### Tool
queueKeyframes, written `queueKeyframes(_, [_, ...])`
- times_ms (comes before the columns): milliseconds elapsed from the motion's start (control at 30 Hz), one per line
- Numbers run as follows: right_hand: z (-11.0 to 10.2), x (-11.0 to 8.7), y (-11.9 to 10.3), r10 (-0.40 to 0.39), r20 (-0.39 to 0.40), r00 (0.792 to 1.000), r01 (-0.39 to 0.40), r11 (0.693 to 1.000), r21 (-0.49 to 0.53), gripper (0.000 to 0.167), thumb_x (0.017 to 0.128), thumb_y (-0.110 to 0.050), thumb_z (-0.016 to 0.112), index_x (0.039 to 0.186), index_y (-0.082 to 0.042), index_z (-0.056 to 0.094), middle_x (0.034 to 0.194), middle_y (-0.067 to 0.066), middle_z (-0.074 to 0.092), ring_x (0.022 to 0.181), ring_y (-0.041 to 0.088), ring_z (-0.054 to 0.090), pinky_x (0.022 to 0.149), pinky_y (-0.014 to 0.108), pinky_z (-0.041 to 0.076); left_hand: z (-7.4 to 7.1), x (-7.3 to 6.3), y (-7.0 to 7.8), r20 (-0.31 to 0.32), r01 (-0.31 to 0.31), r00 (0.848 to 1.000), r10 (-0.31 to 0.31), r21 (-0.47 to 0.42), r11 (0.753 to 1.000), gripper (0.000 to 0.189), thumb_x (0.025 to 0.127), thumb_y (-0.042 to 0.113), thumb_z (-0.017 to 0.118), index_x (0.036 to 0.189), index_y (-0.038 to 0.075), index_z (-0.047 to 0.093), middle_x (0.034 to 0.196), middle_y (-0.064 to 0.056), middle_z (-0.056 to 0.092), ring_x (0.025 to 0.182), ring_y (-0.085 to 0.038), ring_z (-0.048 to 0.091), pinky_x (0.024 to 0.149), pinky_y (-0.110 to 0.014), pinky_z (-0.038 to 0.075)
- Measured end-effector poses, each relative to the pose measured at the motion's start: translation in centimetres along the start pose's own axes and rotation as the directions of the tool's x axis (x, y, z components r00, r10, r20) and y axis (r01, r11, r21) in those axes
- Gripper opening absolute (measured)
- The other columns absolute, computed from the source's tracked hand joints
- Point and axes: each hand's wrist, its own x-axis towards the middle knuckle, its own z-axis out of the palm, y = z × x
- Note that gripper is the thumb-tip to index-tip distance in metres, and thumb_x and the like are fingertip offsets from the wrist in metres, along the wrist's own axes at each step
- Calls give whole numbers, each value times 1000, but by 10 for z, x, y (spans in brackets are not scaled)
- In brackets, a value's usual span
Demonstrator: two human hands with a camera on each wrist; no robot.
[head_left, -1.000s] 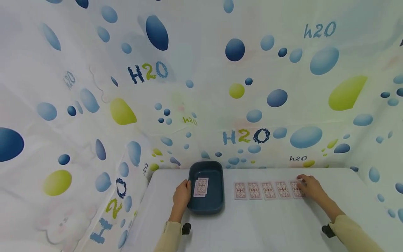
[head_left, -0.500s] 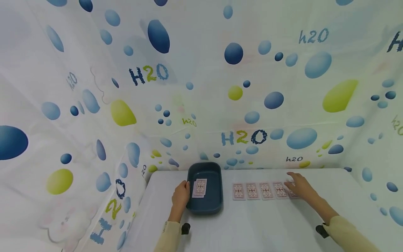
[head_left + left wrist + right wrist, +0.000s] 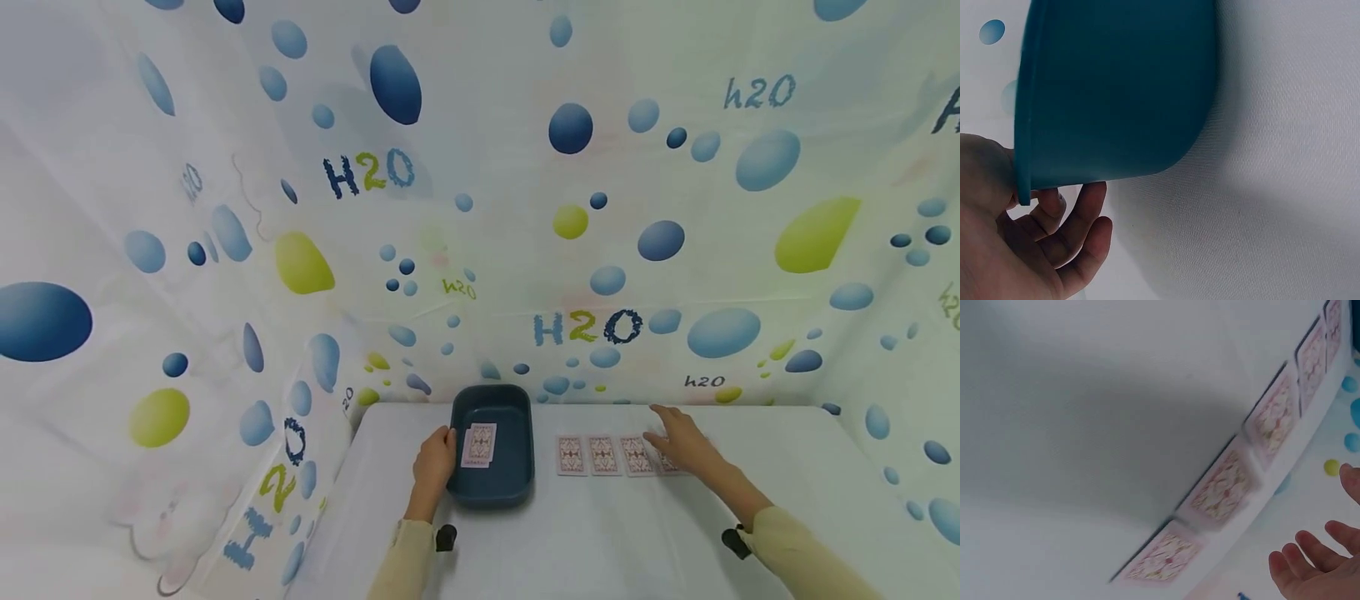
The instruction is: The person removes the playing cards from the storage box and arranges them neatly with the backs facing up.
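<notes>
My left hand (image 3: 433, 462) holds the left rim of a dark teal plastic basin (image 3: 516, 454). In the left wrist view, that hand (image 3: 1022, 250) has its fingers bent against the outside wall of the basin (image 3: 1122, 81). Two overlapping playing cards (image 3: 480, 444) lie face down inside, red backs up. Right of the basin, several more face-down playing cards (image 3: 603, 456) form a row on the table. Over the row's right part hovers my right hand (image 3: 686, 446), fingers spread and holding nothing; it hides part of the rightmost cards. The right wrist view shows this hand (image 3: 1329, 569) apart from the cards (image 3: 1222, 487).
A white cloth covers the table (image 3: 600, 533). Behind it and at both sides hangs a white curtain (image 3: 495, 250) printed with blue and green drops and H2O lettering.
My right hand has moved left along the row, from the rightmost card toward the middle cards, its fingers spreading. The left hand and the basin stay in place.
</notes>
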Motion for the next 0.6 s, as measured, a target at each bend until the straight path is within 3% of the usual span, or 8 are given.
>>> queueKeyframes(367, [23,22,-42,-75,3,997,75,997,29,63,98,-22,64,143,12,37,141,37,44,129,57,44,105,63,40,-3,-4,6,8,-4,1000,4,-7,1000,31,106,27,47,80,11,50,69,-5,42,61,-21,42,55,-35,30])
queueKeyframes(600, [42,31,-74,-123,23,992,120,989,89,68,98,-20,65,152,3,31,155,31,33,140,54,36,112,62,32,-4,-5,5,-3,8,1000,-8,0,1000,30,106,27,48,82,11,51,70,-5,44,63,-22,45,56,-35,30])
